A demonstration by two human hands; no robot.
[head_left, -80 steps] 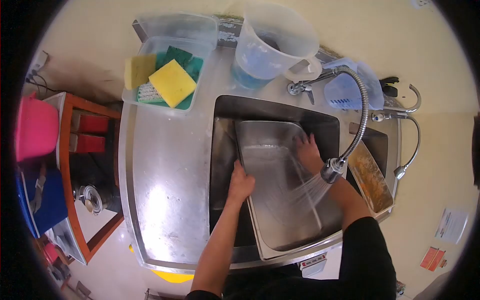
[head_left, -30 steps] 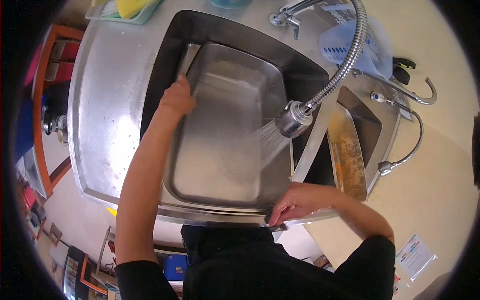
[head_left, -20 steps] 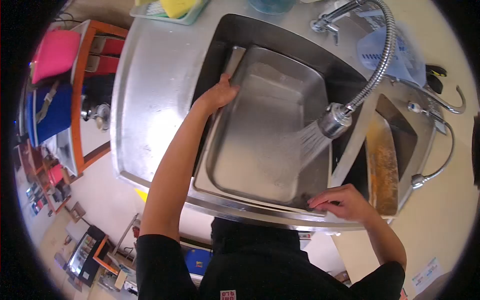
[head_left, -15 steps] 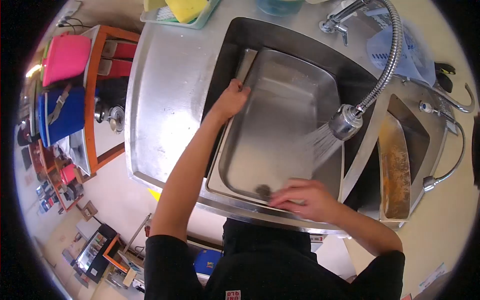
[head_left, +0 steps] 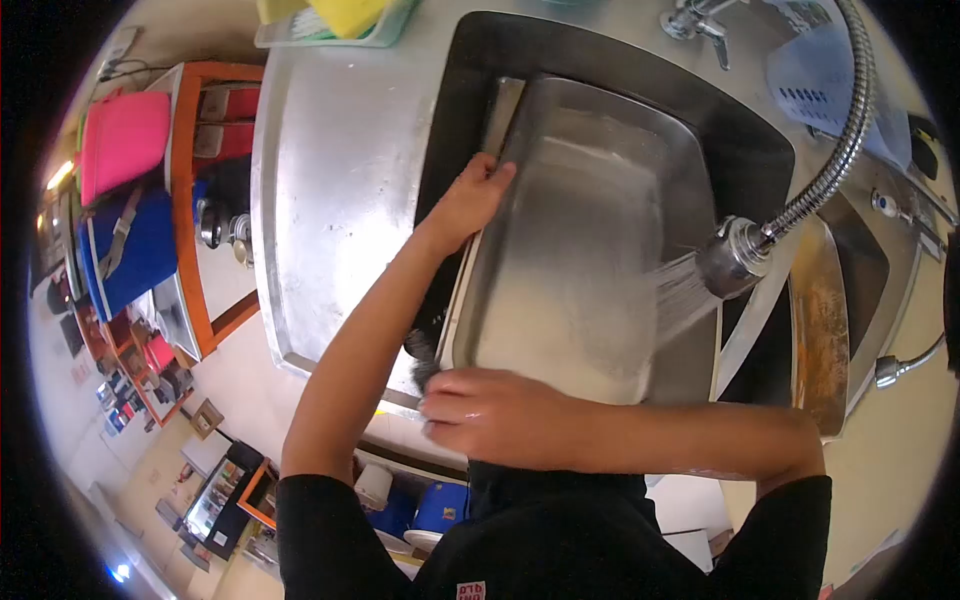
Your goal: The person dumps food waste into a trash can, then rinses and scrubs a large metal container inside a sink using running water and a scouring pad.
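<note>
The stainless-steel pan [head_left: 580,220] lies in the sink [head_left: 560,45], its right side under water from the spray head [head_left: 735,258]. The left hand [head_left: 472,205] has fingers curled on its left rim; the right hand [head_left: 495,415], fingers bunched, holds a dark scrubber [head_left: 424,362] by its near left corner.

Smooth, shiny metal on the pan [head_left: 600,220] here, ribbed metal hose [head_left: 855,125] at two o'clock, smooth pink plastic tub [head_left: 125,145] at ten, matt cloth shirt [head_left: 540,545] at six!
</note>
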